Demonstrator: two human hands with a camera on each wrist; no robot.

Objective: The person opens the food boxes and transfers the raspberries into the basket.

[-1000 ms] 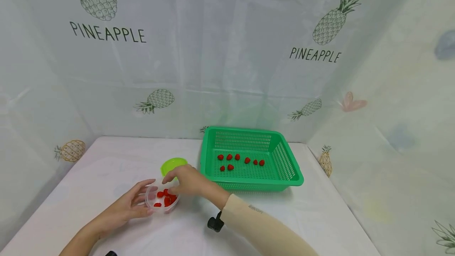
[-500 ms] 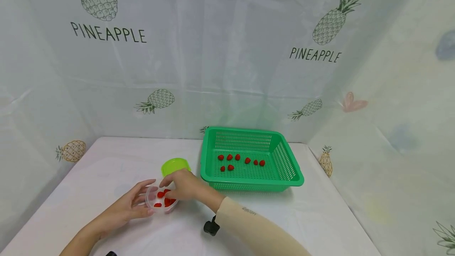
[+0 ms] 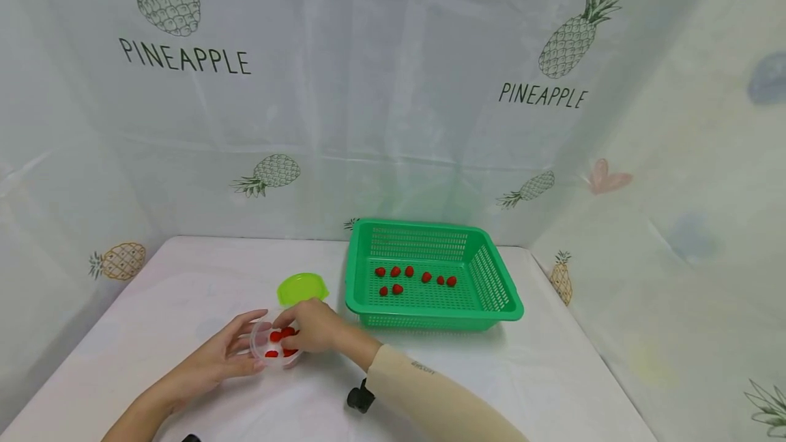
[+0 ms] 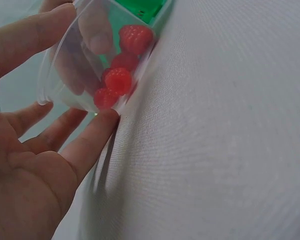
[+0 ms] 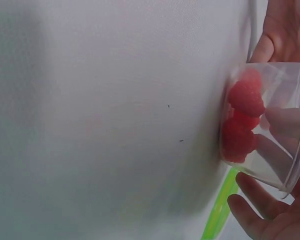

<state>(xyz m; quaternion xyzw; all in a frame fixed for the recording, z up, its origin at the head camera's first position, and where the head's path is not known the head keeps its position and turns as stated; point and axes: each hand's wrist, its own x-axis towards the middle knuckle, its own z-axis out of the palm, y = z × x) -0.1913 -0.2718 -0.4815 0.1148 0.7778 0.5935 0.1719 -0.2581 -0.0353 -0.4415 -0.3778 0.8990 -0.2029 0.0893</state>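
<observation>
A clear plastic cup (image 3: 256, 346) stands on the white tabletop with several red raspberries (image 4: 118, 81) on its bottom. My left hand (image 3: 215, 361) holds the cup from the left, thumb on the near side and fingers on the far side. My right hand (image 3: 318, 326) reaches into the cup from the right. In the right wrist view, two of its fingertips are inside, close to or touching the raspberries (image 5: 246, 98), while other fingers stay outside the wall. No raspberry is plainly pinched between them.
A bright green lid (image 3: 301, 288) lies behind the cup. At the back right is a green perforated basket (image 3: 424, 316) with several raspberries (image 3: 398, 289) spread over its floor. A curtain printed with pineapples (image 3: 276, 170) hangs behind the table.
The right hand has moved slightly left and down, deeper into the cup, showing more of the green lid. My left hand and the cup have stayed in place.
</observation>
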